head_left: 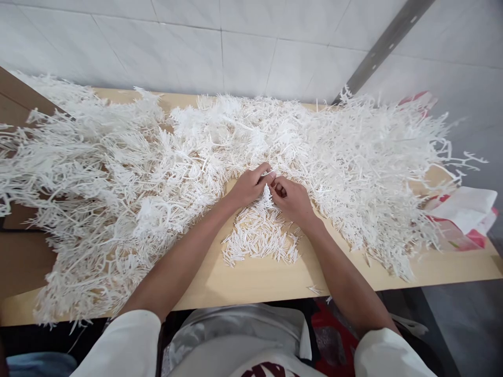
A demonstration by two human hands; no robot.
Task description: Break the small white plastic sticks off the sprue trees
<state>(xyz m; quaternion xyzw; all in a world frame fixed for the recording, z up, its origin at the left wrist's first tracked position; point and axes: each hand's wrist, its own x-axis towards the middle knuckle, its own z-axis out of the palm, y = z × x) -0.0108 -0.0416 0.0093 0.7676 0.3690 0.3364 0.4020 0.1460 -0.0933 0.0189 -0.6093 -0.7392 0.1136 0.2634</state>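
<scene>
My left hand (pixel 254 184) is closed in a pinch on a white branched plastic sprig (pixel 268 196), whose feathery end hangs down between my hands. Close beside it, my right hand (pixel 291 200) has its fingers curled together near the same sprig; whatever lies between those fingertips is too small to make out. Just below both hands, a loose pile of short white plastic sticks (pixel 259 235) is spread over the wooden table (pixel 243 280).
Tangled white branched plastic pieces (pixel 129 173) form a large heap on the left, with more heaped at the back and right (pixel 365 157). Brown cardboard (pixel 23 256) stands at the left edge. A white and pink plastic bag (pixel 467 212) lies at the right. Behind runs a tiled wall (pixel 251 57).
</scene>
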